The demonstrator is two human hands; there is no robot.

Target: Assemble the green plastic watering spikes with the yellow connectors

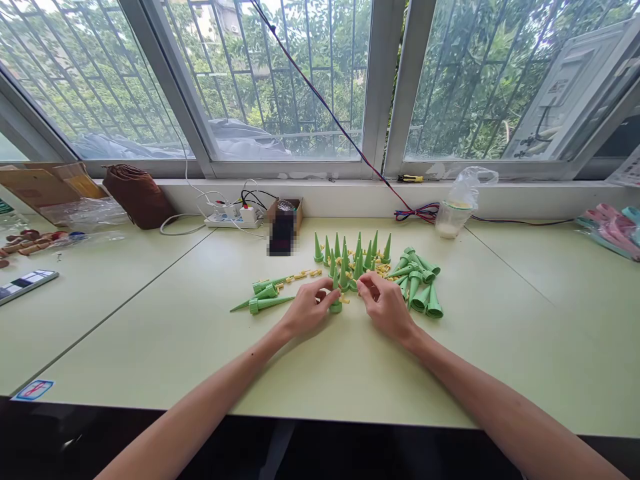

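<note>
My left hand (309,308) grips a green plastic cone (336,301) that stands upright on the pale green table (320,373). My right hand (384,304) sits just right of it, fingertips pinched on a small yellow piece (358,285). Behind my hands several green cones (350,257) stand upright in a group. Small yellow pieces (303,274) lie scattered among them. More green cones (419,283) lie in a heap to the right, and a few cones (265,297) lie flat to the left.
A small dark box (283,230), a power strip (231,217) with cables and a brown bag (137,195) line the window sill side. A clear cup in plastic (453,217) stands at the back right. Cardboard (40,183) and small items lie far left; pink items (613,230) far right.
</note>
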